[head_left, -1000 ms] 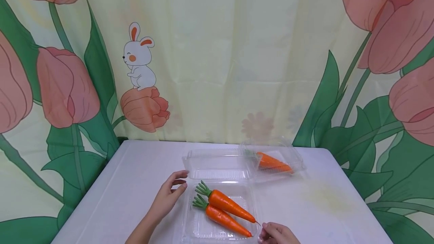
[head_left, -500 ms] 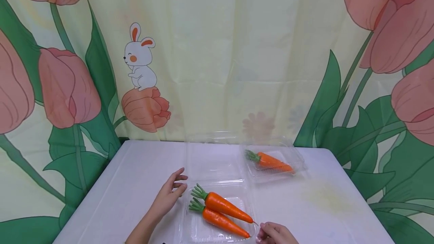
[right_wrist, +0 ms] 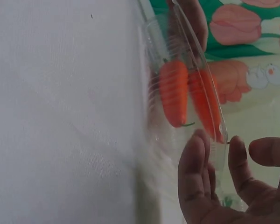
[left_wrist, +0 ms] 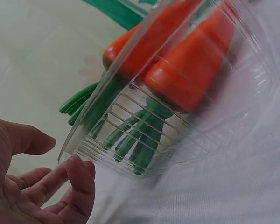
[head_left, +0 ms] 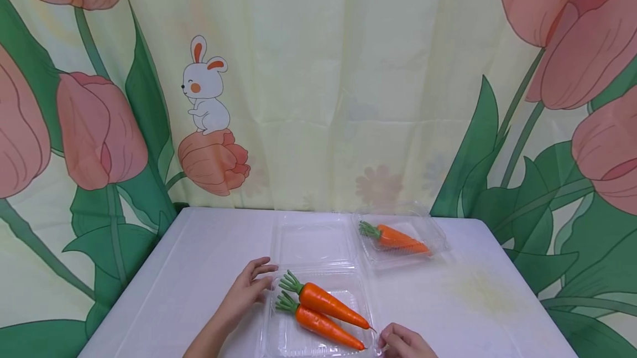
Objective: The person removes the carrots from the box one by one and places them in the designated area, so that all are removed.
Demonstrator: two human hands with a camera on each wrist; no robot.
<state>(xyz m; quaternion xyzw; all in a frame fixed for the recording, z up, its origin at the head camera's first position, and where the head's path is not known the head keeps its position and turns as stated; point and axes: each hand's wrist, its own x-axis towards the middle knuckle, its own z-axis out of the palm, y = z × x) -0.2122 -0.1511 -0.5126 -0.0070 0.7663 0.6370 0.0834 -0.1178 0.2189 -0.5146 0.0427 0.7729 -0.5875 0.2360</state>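
A clear plastic clamshell box point(head_left: 293, 341) lies at the front middle of the table, its lid point(head_left: 314, 242) folded back toward the curtain. Two orange carrots with green stems rest side by side in its base, an upper carrot point(head_left: 332, 304) and a lower carrot point(head_left: 328, 328), tips toward the right. My left hand point(head_left: 249, 286) is at the box's left side, its fingers loosely bent; in the left wrist view, the fingertips point(left_wrist: 79, 168) are right at the rim, thumb apart. My right hand point(head_left: 405, 341) is at the right front corner, bent fingers at the wall and thumb spread away.
Behind and to the right stands a second clear clamshell box point(head_left: 438, 234), closed, with a carrot point(head_left: 402, 239) inside. A white cloth covers the table point(head_left: 478, 297). A curtain point(head_left: 308, 87) printed with tulips and a rabbit hangs behind the table's back edge.
The box's lid has swung back and settled lower behind the base. The box has shifted slightly left. My left hand has come down to its left edge; the right hand has barely moved.
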